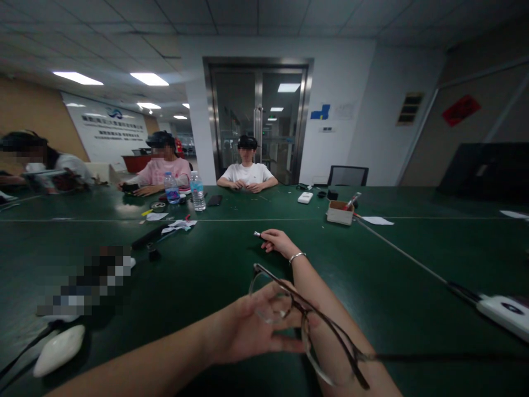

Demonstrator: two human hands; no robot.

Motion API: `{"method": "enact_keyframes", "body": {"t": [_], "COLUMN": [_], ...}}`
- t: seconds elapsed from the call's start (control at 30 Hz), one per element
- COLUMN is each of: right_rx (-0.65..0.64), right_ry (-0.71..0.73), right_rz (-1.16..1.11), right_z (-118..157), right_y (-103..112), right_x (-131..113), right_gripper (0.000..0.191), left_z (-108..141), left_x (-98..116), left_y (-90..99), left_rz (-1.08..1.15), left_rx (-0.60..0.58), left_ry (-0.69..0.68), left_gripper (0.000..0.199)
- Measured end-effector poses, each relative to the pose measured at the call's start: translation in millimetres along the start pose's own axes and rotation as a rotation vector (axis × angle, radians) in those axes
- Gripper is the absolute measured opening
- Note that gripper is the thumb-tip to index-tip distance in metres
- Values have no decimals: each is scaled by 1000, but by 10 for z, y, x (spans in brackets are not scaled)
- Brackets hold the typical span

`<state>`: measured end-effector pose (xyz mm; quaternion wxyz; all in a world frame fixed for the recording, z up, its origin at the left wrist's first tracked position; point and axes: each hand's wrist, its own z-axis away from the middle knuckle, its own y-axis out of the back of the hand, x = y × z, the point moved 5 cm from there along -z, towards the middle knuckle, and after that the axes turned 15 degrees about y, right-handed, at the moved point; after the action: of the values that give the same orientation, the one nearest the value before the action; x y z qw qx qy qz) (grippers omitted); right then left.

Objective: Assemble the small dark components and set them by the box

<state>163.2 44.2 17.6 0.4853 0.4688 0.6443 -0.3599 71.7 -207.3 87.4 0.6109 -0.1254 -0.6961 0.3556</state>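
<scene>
A pair of clear-lensed eyeglasses (303,310) with a thin dark frame is held up close to the camera. My left hand (258,325) reaches in from the lower left, its fingers behind the lenses and closed on the glasses. Farther out, my right hand (279,242) pinches a small dark stick-like thing with a silvery tip (257,235), pointing left just above the green tabletop (215,264). Its exact kind is too small to tell. A bracelet (297,257) circles my right wrist. My right forearm passes behind the glasses.
Water bottles (198,192) and a dark phone (215,200) stand or lie ahead left. A small box (340,213) and a white device (305,197) are ahead right. A white mouse-shaped object (59,350) lies near left. Several people (247,175) sit around the table.
</scene>
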Motion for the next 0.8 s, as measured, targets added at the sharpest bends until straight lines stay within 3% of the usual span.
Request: {"method": "enact_keyframes", "body": {"t": [0.17,0.33,0.53,0.67,0.8], "right_rx": [3,-24,4,2,3], "right_ry": [5,36,10,8,4], "right_rz": [12,-1,-1,-5,9], "right_z": [11,17,-16,-29,-25], "right_y": [-2,-2,17,3,-5], "right_x": [-12,-33,32,40,25], "right_gripper": [9,11,11,11,9], "left_z": [-428,-1193,-2042,-2393,-2661], "left_x": [-22,146,47,-213,-474], "left_y": [-75,-266,-644,-768,-825], "left_rz": [46,-159,-908,-1385,-1681], "left_rx": [19,63,-62,9,56], "left_ry": [32,103,204,195,139], "left_gripper": [56,51,36,37,33]}}
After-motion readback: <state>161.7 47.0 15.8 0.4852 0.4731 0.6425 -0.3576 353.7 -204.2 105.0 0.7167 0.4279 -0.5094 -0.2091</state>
